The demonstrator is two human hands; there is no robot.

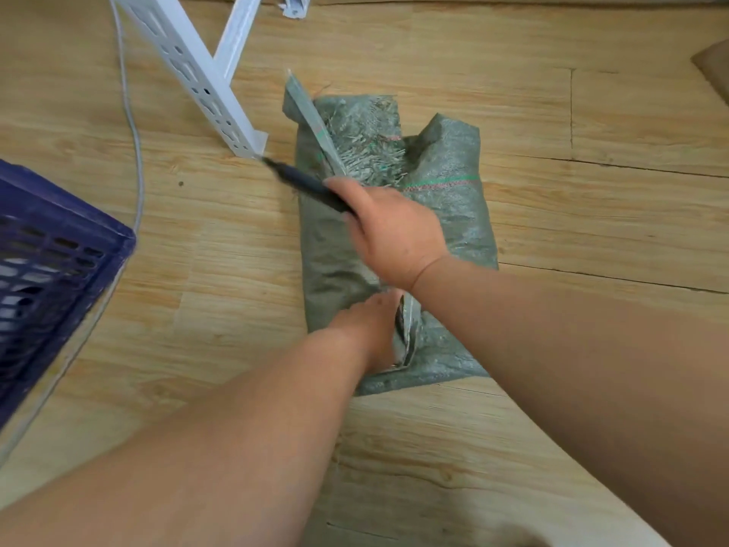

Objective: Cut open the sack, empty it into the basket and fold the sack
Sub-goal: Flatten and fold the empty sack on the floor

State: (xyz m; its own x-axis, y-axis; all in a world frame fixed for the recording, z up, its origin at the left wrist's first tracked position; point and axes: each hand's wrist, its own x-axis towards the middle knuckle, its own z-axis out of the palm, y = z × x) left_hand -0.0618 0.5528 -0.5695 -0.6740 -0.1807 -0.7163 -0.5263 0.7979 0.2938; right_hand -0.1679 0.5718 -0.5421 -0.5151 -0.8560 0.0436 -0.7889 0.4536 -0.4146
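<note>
Now right hand (pixel 394 234) gripping knife (pixel 311 185), sack (pixel 449 183) beneath fingers (pixel 357 223)

floor (pixel 591 112): light wood-grain planks | white perforated metal frame (pixel 205 80) standing top left | grey cable (pixel 132 124) beside it

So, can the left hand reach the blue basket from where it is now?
Probably yes. The left hand grips the sack, but only bare floor lies between it and the basket.
</note>
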